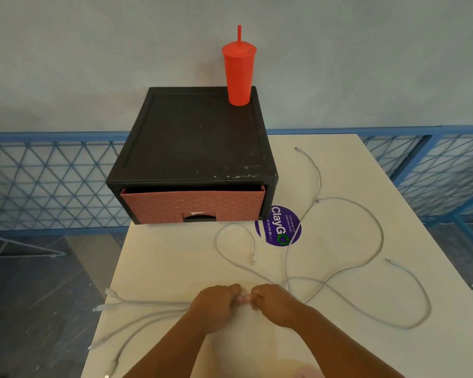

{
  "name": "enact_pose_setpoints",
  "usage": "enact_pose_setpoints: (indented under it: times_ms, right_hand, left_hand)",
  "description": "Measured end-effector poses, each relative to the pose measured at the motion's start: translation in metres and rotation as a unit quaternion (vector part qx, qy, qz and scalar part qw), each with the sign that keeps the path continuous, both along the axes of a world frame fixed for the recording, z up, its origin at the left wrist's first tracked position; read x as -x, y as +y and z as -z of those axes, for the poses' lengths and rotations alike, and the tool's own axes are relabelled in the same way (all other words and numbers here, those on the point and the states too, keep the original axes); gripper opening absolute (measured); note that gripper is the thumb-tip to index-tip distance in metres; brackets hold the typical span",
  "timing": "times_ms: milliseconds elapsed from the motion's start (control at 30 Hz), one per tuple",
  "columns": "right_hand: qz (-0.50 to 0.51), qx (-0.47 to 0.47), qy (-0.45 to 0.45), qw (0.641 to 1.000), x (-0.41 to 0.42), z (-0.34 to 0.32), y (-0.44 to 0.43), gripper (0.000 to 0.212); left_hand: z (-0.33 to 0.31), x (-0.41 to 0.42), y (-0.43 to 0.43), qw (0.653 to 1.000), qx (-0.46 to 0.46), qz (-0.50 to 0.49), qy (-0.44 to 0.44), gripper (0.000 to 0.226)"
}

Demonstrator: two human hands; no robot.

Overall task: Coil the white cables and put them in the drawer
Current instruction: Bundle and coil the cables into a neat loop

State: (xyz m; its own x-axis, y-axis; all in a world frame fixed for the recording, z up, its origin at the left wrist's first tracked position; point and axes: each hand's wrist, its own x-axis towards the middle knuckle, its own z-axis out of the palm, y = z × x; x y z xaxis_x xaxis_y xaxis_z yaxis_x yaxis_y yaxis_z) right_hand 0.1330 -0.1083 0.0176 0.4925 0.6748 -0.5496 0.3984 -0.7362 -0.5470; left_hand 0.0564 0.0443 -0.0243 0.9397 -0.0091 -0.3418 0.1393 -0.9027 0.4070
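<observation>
my left hand (216, 306) and right hand (273, 302) both pinch the white cables (339, 271) bundle, in front of the drawer (191, 204).

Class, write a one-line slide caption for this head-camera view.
Left hand and right hand grip white cables on the table, before the red drawer.

Left hand (216, 308) and right hand (275, 305) knuckle to knuckle on worktop (175, 255), fingers curled round white cables (153, 303). Cable ends fan left, loose loops sprawl right. Behind: red drawer (191, 205) in black cabinet (197, 137), red tumbler (239, 75) on top.
</observation>
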Motion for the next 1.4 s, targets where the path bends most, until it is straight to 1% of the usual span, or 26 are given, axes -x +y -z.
enact_pose_setpoints:
  times_ms: [33, 133, 233, 367, 567, 700, 800, 867, 967, 1067, 1133, 1200, 1233, 1333, 1400]
  right_hand:
    - [-0.01, 0.008, -0.007, 1.0, -0.001, -0.001, -0.001, 0.031]
    - [0.022, 0.004, -0.015, 1.0, -0.007, -0.002, -0.002, 0.044]
    - [0.004, 0.024, -0.029, 0.999, -0.016, -0.003, -0.006, 0.04]
    - [0.001, 0.052, -0.05, 0.997, -0.037, -0.011, -0.025, 0.041]
    - [-0.019, 0.094, -0.08, 0.992, -0.054, -0.014, -0.053, 0.036]
    - [-0.04, 0.117, -0.111, 0.986, -0.066, -0.019, -0.066, 0.039]
    - [-0.057, 0.131, -0.132, 0.981, -0.075, -0.024, -0.069, 0.041]
    - [-0.08, 0.154, -0.157, 0.972, -0.078, -0.025, -0.07, 0.042]
    - [-0.115, 0.202, -0.215, 0.949, -0.078, -0.021, -0.066, 0.047]
    - [-0.124, 0.224, -0.248, 0.934, -0.067, -0.008, -0.064, 0.04]
    - [-0.13, 0.226, -0.237, 0.936, -0.055, 0.006, -0.069, 0.036]
    - [-0.121, 0.213, -0.219, 0.944, -0.046, 0.017, -0.078, 0.039]
    - [-0.112, 0.202, -0.217, 0.948, -0.045, 0.019, -0.081, 0.042]
    - [-0.111, 0.185, -0.224, 0.95, -0.047, 0.019, -0.087, 0.045]
    - [-0.119, 0.179, -0.224, 0.951, -0.047, 0.017, -0.086, 0.045]
  left_hand:
    - [-0.001, -0.001, -0.001, 1.0, 0.007, -0.009, -0.002, 0.031]
    - [-0.001, -0.001, -0.004, 0.999, 0.026, -0.042, -0.013, 0.03]
    - [0.0, -0.003, -0.004, 0.996, 0.026, -0.079, -0.016, 0.025]
    - [-0.005, -0.005, 0.004, 0.992, 0.004, -0.121, -0.021, 0.031]
    - [-0.005, -0.007, 0.002, 0.992, -0.059, -0.111, -0.008, 0.032]
    - [-0.004, -0.007, -0.006, 0.989, -0.107, -0.105, -0.007, 0.034]
    - [-0.003, -0.008, -0.008, 0.986, -0.116, -0.117, -0.003, 0.035]
    - [-0.002, -0.01, -0.011, 0.985, -0.124, -0.118, 0.004, 0.035]
    - [-0.001, -0.013, -0.016, 0.984, -0.135, -0.118, 0.008, 0.033]
    - [0.001, -0.013, -0.014, 0.982, -0.165, -0.092, 0.0, 0.031]
    - [0.003, -0.01, -0.01, 0.981, -0.185, -0.06, 0.005, 0.032]
    - [0.007, -0.009, -0.005, 0.979, -0.201, -0.028, 0.017, 0.031]
    - [0.009, -0.008, -0.003, 0.978, -0.206, -0.02, 0.007, 0.03]
    - [0.011, -0.006, -0.001, 0.969, -0.238, 0.005, -0.068, 0.019]
    - [0.014, -0.006, -0.003, 0.958, -0.257, 0.014, -0.124, 0.02]
